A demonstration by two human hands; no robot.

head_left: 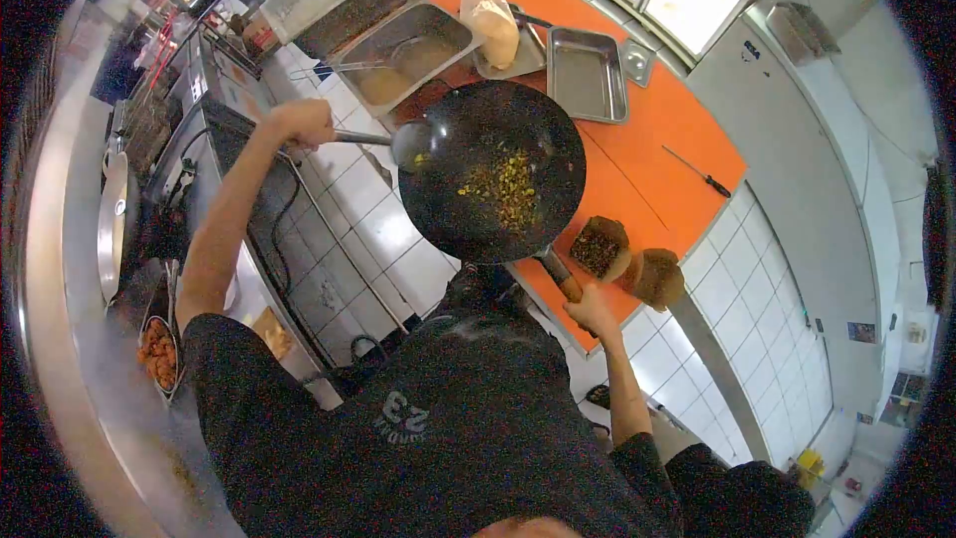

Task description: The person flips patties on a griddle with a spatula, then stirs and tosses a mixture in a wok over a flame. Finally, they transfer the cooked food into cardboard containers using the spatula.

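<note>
Wok [493, 171] hangs over the orange surface [657, 125], my right hand [590, 311] clamped on its handle at 5 o'clock, my left hand [299, 123] gripping the ladle [408, 142] at 9. I judge a tilt could spill the yellow bits [503, 187].

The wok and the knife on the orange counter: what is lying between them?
Nothing: in the head view, only bare orange counter stretches between the wok and the knife. The metal tray sits further back, outside that stretch.
</note>
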